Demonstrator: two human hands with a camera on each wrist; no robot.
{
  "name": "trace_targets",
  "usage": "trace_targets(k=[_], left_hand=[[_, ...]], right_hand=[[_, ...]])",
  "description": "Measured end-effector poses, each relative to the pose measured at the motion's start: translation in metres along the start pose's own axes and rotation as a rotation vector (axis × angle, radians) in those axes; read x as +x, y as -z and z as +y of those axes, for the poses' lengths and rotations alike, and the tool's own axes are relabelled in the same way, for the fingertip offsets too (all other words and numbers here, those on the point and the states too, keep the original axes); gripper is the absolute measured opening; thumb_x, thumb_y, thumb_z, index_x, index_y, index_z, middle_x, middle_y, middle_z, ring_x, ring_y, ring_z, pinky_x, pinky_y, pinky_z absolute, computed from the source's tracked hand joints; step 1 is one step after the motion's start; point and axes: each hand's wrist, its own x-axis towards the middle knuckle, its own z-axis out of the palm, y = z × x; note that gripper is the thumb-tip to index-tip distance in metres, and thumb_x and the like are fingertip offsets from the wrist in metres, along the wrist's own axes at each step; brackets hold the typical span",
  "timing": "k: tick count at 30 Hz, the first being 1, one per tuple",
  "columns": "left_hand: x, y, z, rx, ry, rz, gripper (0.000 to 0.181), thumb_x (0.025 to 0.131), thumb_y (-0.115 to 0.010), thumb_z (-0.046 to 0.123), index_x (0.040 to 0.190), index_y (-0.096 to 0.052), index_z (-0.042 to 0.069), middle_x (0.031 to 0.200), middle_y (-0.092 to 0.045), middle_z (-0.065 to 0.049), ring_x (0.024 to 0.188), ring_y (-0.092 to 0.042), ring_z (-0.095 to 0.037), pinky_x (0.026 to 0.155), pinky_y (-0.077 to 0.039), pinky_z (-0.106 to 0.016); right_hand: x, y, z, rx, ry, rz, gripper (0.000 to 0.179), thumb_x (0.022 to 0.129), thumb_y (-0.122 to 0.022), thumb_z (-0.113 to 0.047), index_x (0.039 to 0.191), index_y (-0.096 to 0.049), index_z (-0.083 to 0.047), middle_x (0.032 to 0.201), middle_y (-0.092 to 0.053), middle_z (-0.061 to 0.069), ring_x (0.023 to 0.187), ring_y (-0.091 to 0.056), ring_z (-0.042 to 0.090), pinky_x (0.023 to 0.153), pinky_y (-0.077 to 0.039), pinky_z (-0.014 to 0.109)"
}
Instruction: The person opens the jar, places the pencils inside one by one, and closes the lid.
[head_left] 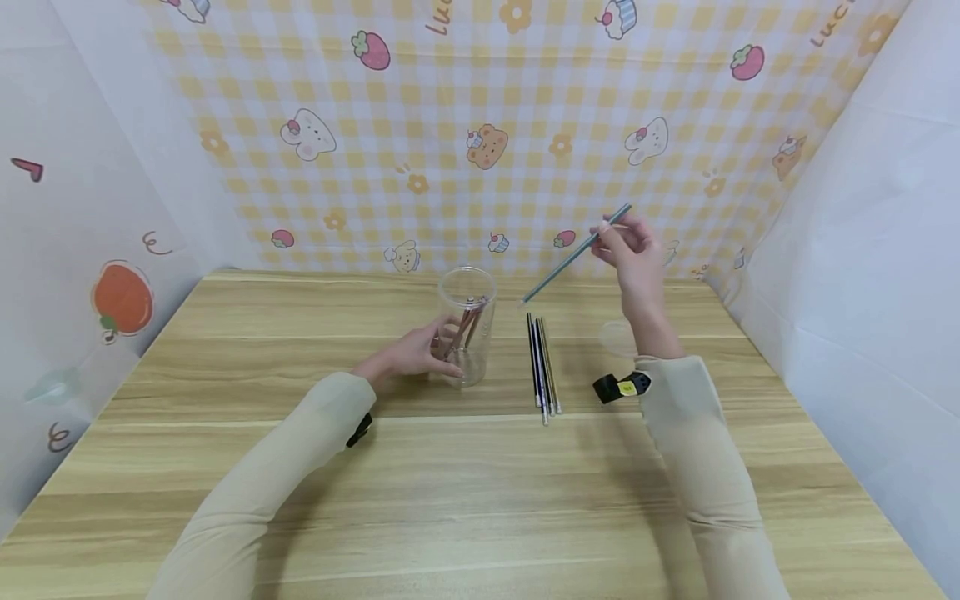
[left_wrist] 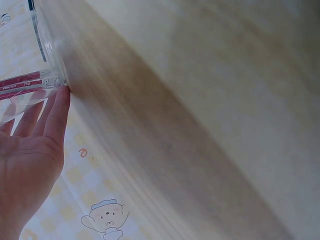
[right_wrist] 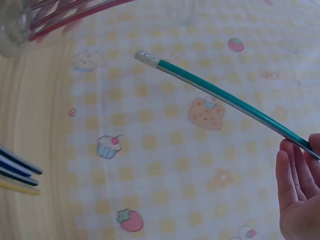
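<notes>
A clear plastic cup (head_left: 480, 333) stands on the table with a few red pencils (head_left: 467, 321) leaning inside it. My left hand (head_left: 416, 348) holds the cup low on its left side, thumb in front and fingers behind. In the left wrist view, the fingers of that hand (left_wrist: 35, 145) lie along the cup wall, close to the red pencils (left_wrist: 25, 84). Raised at the right, my right hand (head_left: 630, 250) pinches a green pencil (head_left: 573, 257) near one end. The pencil slants down toward the cup, its white eraser end (right_wrist: 146, 58) foremost.
Several dark, blue and yellow pencils (head_left: 542, 362) lie side by side on the wooden table (head_left: 450, 500), right of the cup. A clear round lid (head_left: 618, 337) lies near the right forearm. Behind the table hangs a yellow checked cloth (head_left: 450, 192); white sheets line both sides.
</notes>
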Motion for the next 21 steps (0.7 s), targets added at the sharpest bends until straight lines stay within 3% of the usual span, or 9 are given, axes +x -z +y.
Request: trace_targets(k=[3, 9, 21], left_hand=[[0.001, 0.0, -0.003, -0.004, -0.007, -0.001, 0.069, 0.071, -0.074, 0.012, 0.126, -0.031, 0.009, 0.126, -0.041, -0.024, 0.112, -0.042, -0.035, 0.094, -0.032, -0.046], [0.012, -0.002, -0.026, -0.001, -0.007, 0.013, 0.071, 0.069, -0.076, 0.017, 0.126, -0.032, 0.015, 0.126, -0.042, -0.021, 0.112, -0.042, -0.032, 0.094, -0.032, -0.046], [0.014, -0.003, -0.033, 0.01, -0.006, 0.019, 0.072, 0.068, -0.077, 0.021, 0.124, -0.033, 0.019, 0.126, -0.043, -0.017, 0.112, -0.044, -0.029, 0.093, -0.033, -0.043]], right_hand=[[-0.001, -0.005, -0.009, 0.096, 0.043, 0.045, 0.018, 0.082, -0.062, -0.004, 0.099, -0.057, -0.001, 0.085, -0.062, 0.01, 0.072, -0.059, 0.017, 0.069, -0.05, 0.025], [-0.003, -0.015, -0.023, 0.214, 0.108, 0.083, 0.015, 0.079, -0.063, 0.001, 0.093, -0.058, 0.001, 0.082, -0.061, 0.012, 0.069, -0.059, 0.019, 0.068, -0.05, 0.027], [-0.011, -0.035, -0.028, 0.24, 0.133, 0.047, 0.017, 0.078, -0.064, 0.002, 0.094, -0.058, 0.0, 0.081, -0.059, 0.013, 0.07, -0.059, 0.021, 0.069, -0.05, 0.029]])
